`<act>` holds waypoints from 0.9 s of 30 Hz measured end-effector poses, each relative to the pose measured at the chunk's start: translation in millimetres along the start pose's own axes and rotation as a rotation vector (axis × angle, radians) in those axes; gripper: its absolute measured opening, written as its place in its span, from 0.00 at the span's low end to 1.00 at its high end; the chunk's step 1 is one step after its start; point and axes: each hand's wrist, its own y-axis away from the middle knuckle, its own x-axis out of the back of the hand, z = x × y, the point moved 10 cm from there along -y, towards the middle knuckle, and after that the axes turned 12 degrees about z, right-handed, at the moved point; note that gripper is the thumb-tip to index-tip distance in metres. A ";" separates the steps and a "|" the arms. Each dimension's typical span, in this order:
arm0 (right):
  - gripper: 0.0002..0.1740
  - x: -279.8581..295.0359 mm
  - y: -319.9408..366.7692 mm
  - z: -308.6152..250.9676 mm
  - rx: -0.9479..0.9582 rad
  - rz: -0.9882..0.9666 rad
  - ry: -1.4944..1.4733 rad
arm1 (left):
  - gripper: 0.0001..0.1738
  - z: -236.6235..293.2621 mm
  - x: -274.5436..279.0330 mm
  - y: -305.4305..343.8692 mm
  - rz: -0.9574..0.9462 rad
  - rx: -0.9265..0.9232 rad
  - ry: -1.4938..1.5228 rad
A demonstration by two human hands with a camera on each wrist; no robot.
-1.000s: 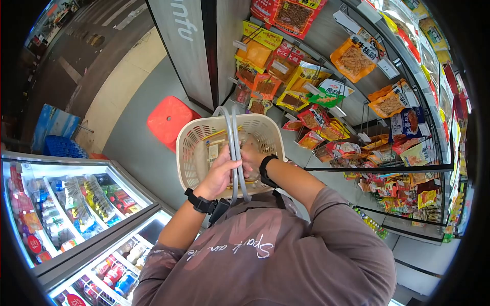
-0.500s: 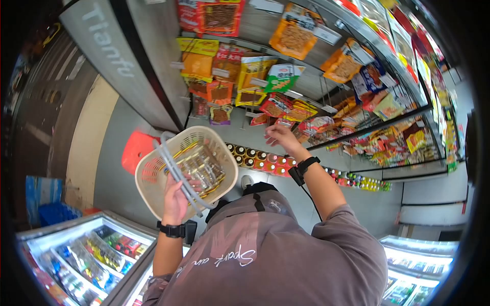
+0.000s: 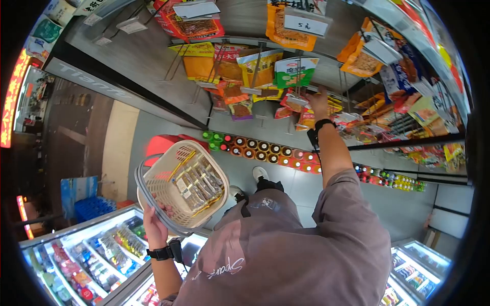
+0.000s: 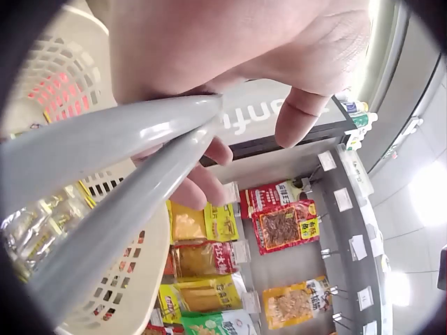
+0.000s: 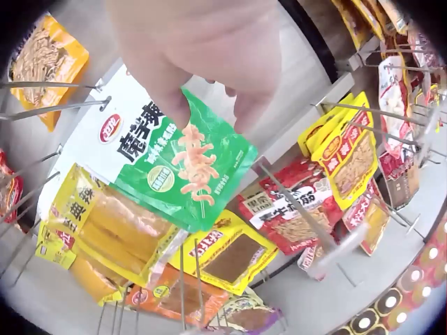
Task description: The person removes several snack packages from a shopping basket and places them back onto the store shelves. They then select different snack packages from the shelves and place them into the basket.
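My left hand (image 3: 155,224) grips the grey handles (image 4: 133,132) of a cream plastic basket (image 3: 205,150); its fingers curl around both bars. Inside the basket lie several clear, shiny packets (image 3: 196,183) with yellow edges. My right hand (image 3: 319,103) reaches to the snack rack, beside a green-and-white snack bag (image 5: 195,167) that hangs from a hook. In the right wrist view its thumb and fingers stand apart, with the fingertips right at the bag's edge. A yellow snack bag (image 5: 115,223) hangs next to the green one, and a red snack bag (image 3: 294,100) below.
Metal hooks (image 5: 52,108) jut from the rack among the bags. Rows of bottles (image 3: 263,152) stand on the floor beneath it. A red stool (image 3: 158,145) is behind the basket. Lit freezers (image 3: 97,260) line the lower left, and another freezer (image 3: 416,270) the lower right.
My right hand has left the basket and moved right and up to the hanging bags. The left hand has shifted the basket left. The view has turned toward the rack.
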 end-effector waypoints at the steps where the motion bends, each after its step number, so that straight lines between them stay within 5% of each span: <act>1: 0.45 1.1 -13.9 -17.8 0.153 0.128 -0.077 | 0.31 5.7 0.0 2.2 0.030 -0.018 -0.020; 2: 0.51 4.4 -21.4 -35.0 0.305 0.257 -0.156 | 0.31 10.3 0.2 5.1 0.060 -0.035 -0.037; 6: 0.57 -18.2 -47.1 -57.0 0.330 0.225 -0.067 | 0.31 23.7 -12.2 17.2 0.091 -0.105 -0.054; 8: 0.59 -29.6 -46.4 -63.9 0.158 0.038 -0.266 | 0.31 25.1 -11.4 21.6 0.126 -0.123 -0.056; 10: 0.53 -50.1 -61.0 -45.1 0.099 0.009 -0.508 | 0.31 25.3 -10.6 21.7 0.135 -0.129 -0.044; 15: 0.35 -62.6 -70.5 -1.3 0.186 -0.024 -0.025 | 0.29 20.7 -10.8 11.4 0.131 -0.109 -0.050; 18: 0.34 -37.8 -48.9 -18.0 0.255 0.089 -0.031 | 0.28 18.4 -11.1 -2.3 0.115 -0.075 -0.026; 20: 0.40 -25.0 -45.3 -30.7 0.217 0.100 -0.016 | 0.28 15.8 -10.1 -11.9 0.106 -0.055 -0.023; 23: 0.55 -25.0 -57.0 -51.8 0.412 0.130 -0.146 | 0.28 14.8 -7.7 -17.4 0.101 -0.031 -0.045; 27: 0.49 -35.8 -70.4 -53.1 0.270 0.080 -0.195 | 0.28 16.4 -8.2 -15.3 0.075 -0.001 -0.062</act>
